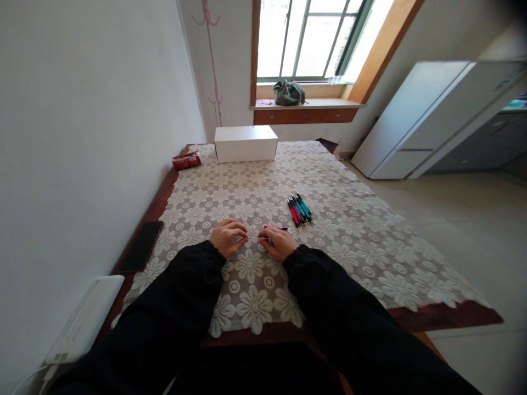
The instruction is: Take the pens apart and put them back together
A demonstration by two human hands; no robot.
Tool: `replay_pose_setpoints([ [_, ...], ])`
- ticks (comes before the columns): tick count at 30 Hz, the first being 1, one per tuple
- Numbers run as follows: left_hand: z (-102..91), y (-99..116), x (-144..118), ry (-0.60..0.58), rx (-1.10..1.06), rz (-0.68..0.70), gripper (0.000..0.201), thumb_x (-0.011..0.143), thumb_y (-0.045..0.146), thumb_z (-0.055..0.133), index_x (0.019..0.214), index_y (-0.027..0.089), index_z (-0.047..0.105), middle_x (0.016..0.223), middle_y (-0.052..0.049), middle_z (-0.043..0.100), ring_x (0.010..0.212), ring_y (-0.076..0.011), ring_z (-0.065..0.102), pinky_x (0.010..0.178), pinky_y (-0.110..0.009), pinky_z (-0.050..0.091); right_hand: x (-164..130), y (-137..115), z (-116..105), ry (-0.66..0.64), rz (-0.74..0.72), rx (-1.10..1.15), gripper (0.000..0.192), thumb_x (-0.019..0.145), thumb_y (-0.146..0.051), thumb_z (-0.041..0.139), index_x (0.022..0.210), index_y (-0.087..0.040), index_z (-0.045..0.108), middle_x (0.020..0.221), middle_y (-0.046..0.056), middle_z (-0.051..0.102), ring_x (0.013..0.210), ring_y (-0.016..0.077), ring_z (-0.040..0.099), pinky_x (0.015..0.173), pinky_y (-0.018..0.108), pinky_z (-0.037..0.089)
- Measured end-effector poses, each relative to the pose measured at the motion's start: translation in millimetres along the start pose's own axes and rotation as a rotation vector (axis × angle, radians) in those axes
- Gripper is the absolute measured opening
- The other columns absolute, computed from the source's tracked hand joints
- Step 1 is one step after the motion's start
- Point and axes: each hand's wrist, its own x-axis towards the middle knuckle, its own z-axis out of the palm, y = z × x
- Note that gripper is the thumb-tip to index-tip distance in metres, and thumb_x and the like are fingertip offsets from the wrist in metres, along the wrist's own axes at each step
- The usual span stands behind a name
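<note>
Both hands [254,240] curled around pen [275,227]

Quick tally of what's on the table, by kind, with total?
Pens in the bundle: too tightly packed to count exactly, red and teal, counted as 1 bundle
Loose pink pen by the right hand: 1
White box: 1
Red packet: 1
Black phone: 1
Total: 5 items
</note>
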Motion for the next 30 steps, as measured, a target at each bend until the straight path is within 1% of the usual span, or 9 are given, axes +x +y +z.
replay_pose_setpoints([
  [2, -0.4, -0.6, 0.1, 0.018, 0.003, -0.005, 0.010, 0.083, 0.033, 0.068, 0.078, 0.026, 0.073, 0.096, -0.001, 0.073, 0.103, -0.0211, 0.061, 0.097, -0.040, 0.048, -0.3, 1.7, -0.4, 0.023, 0.031, -0.028, 0.009, 0.091, -0.026, 0.056, 0.096, -0.022, 0.062, 0.093, 0.004, 0.066, 0.090, 0.0181, 0.062, 0.082, 0.029, 0.046],
  [4, -0.7, -1.1, 0.3, 0.030, 0.001, -0.005, 0.010, 0.083, 0.033, 0.067, 0.079, 0.026, 0.072, 0.095, -0.001, 0.073, 0.102, -0.0210, 0.061, 0.097, -0.040, 0.048, -0.2, 2.6, -1.1, 0.031, 0.062, -0.043, 0.008, 0.091, -0.025, 0.055, 0.095, -0.022, 0.061, 0.094, 0.004, 0.066, 0.088, 0.0175, 0.061, 0.080, 0.028, 0.045],
  [9, -1.3, -1.3, 0.5, 0.047, 0.005, -0.022, 0.008, 0.082, 0.031, 0.068, 0.078, 0.025, 0.073, 0.096, -0.003, 0.072, 0.104, -0.0222, 0.060, 0.097, -0.042, 0.049, 0.6, 2.3, -3.9, 0.062, 0.111, -0.032, 0.005, 0.089, -0.024, 0.055, 0.090, -0.022, 0.060, 0.091, 0.003, 0.066, 0.082, 0.0165, 0.060, 0.075, 0.027, 0.044],
  [13, -1.9, -0.4, 0.3, 0.059, 0.010, -0.042, 0.009, 0.082, 0.031, 0.068, 0.079, 0.025, 0.073, 0.095, -0.003, 0.072, 0.104, -0.0230, 0.060, 0.096, -0.043, 0.049, 0.9, 3.3, -4.7, 0.091, 0.123, -0.003, 0.005, 0.088, -0.022, 0.054, 0.089, -0.021, 0.059, 0.091, 0.003, 0.065, 0.078, 0.0159, 0.059, 0.073, 0.027, 0.043],
  [25, -0.2, -2.1, -0.3, 0.104, 0.000, -0.030, 0.004, 0.080, 0.028, 0.070, 0.080, 0.024, 0.072, 0.095, -0.003, 0.072, 0.098, -0.0217, 0.062, 0.091, -0.040, 0.050, 1.5, 5.0, -6.0, 0.125, 0.148, 0.000, 0.005, 0.087, -0.020, 0.054, 0.088, -0.021, 0.058, 0.088, 0.003, 0.065, 0.078, 0.0156, 0.059, 0.074, 0.026, 0.043],
  [30, 0.4, -3.1, 0.0, 0.101, -0.007, -0.011, 0.004, 0.081, 0.027, 0.070, 0.080, 0.024, 0.071, 0.095, -0.003, 0.072, 0.097, -0.0217, 0.062, 0.092, -0.041, 0.051, 1.1, 6.7, -5.7, 0.098, 0.138, 0.016, 0.006, 0.088, -0.020, 0.052, 0.087, -0.021, 0.058, 0.088, 0.003, 0.064, 0.078, 0.0156, 0.059, 0.073, 0.025, 0.043],
])
